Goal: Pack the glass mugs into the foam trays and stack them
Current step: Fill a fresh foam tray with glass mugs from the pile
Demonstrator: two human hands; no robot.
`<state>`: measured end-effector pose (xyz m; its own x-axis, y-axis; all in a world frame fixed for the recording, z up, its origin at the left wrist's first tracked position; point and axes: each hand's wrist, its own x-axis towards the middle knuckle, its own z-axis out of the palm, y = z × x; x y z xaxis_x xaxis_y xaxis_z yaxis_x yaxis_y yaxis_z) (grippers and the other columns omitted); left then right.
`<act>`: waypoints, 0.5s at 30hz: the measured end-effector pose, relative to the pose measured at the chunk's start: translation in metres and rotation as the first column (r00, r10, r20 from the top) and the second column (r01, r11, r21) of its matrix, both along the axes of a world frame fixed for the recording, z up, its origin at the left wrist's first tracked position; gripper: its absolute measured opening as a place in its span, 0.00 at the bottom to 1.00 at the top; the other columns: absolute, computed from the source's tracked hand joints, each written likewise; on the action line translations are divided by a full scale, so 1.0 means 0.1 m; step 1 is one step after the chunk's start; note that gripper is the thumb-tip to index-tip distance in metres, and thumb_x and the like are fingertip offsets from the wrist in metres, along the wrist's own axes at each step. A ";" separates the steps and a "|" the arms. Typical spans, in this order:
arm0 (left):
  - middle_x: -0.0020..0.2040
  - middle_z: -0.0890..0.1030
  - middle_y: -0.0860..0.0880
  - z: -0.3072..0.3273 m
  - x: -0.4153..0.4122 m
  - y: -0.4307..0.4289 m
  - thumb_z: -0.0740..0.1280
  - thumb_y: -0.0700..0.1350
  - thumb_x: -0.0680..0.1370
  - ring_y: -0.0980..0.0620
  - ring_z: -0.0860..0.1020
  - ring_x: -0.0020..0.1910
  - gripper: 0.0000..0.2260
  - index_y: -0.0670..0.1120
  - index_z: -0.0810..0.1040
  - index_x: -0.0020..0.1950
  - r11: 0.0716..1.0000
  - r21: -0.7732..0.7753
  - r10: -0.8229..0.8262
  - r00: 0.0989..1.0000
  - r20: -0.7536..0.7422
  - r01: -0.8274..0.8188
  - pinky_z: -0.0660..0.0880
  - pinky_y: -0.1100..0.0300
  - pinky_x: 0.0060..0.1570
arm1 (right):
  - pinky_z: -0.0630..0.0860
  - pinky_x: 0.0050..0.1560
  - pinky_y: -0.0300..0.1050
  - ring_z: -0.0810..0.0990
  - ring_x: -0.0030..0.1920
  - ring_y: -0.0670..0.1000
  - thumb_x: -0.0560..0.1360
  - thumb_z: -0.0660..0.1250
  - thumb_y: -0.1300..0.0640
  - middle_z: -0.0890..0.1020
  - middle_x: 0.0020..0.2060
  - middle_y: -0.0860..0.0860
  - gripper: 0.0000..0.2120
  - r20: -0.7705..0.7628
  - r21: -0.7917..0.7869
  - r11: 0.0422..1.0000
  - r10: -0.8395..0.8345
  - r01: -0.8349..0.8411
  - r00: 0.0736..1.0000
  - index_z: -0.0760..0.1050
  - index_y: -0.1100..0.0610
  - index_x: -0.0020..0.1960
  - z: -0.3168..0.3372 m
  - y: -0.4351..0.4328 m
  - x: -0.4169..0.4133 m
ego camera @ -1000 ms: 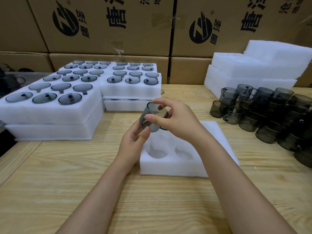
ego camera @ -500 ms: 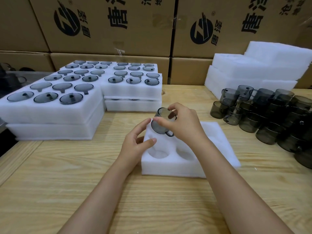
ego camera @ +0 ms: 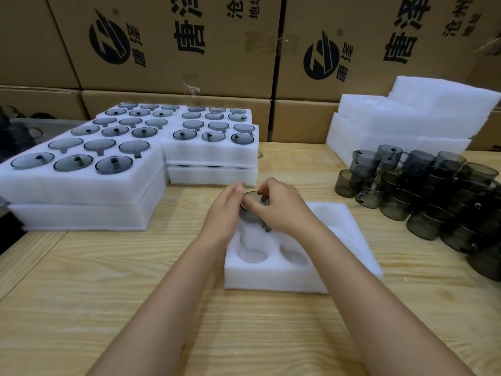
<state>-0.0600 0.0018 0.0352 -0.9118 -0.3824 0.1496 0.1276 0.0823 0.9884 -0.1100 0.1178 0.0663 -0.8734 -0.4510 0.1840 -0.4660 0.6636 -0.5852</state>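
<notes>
While both hands point(ego camera: 279, 206) clasp it, mug point(ego camera: 253, 213) meets tray point(ego camera: 349, 240).

Mug point(ego camera: 253, 210) lowered w/ both hands into foam tray point(ego camera: 349, 240) far-left pocket.

A pale wooden table point(ego camera: 81, 308) with a visible grain fills the lower part of the view. Along its far edge stands a wall of brown cardboard boxes point(ego camera: 168, 42), stacked in at least two rows and printed with a round black logo and large black Chinese characters. Off the table's left edge sits a dim grey surface point(ego camera: 40, 126) with dark, indistinct things on it.
</notes>
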 end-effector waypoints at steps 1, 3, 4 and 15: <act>0.57 0.76 0.56 0.03 -0.08 0.03 0.53 0.49 0.84 0.61 0.74 0.56 0.14 0.51 0.75 0.63 0.998 -0.068 -0.008 0.999 0.034 0.010 0.68 0.65 0.55 | 0.71 0.49 0.49 0.72 0.54 0.56 0.76 0.60 0.42 0.75 0.46 0.51 0.15 0.027 0.005 1.000 0.008 -0.008 1.000 0.69 0.55 0.47 0.01 0.00 -0.05; 0.59 0.77 0.53 0.04 -0.18 0.09 0.50 0.49 0.84 0.54 0.74 0.60 0.17 0.49 0.76 0.63 0.978 -0.202 -0.035 0.994 0.099 0.055 0.68 0.60 0.58 | 0.68 0.52 0.52 0.71 0.56 0.60 0.80 0.53 0.48 0.75 0.48 0.55 0.12 0.012 0.044 0.999 -0.009 0.008 1.000 0.67 0.55 0.44 0.00 -0.03 -0.12; 0.59 0.78 0.50 0.01 -0.20 0.11 0.51 0.47 0.84 0.51 0.75 0.60 0.16 0.48 0.77 0.62 0.962 -0.261 -0.047 0.991 0.127 0.079 0.69 0.57 0.60 | 0.65 0.54 0.52 0.70 0.58 0.60 0.81 0.50 0.50 0.74 0.51 0.56 0.11 -0.027 0.098 0.995 -0.027 0.029 0.999 0.66 0.55 0.46 -0.04 -0.05 -0.13; 0.79 0.41 0.49 -0.06 -0.32 0.03 0.49 0.49 0.83 0.46 0.44 0.78 0.24 0.53 0.46 0.79 0.644 -0.715 0.129 0.882 0.453 0.273 0.48 0.45 0.74 | 0.31 0.69 0.62 0.45 0.76 0.57 0.81 0.41 0.45 0.55 0.76 0.51 0.24 0.101 0.447 0.892 0.027 -0.070 0.995 0.47 0.44 0.76 -0.19 -0.05 -0.31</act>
<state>-0.0924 0.0047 0.0293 -0.9661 -0.2508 -0.0605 -0.2444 0.8149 0.5256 -0.1411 0.1131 0.0468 -0.8514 -0.5089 -0.1266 -0.4641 0.8436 -0.2702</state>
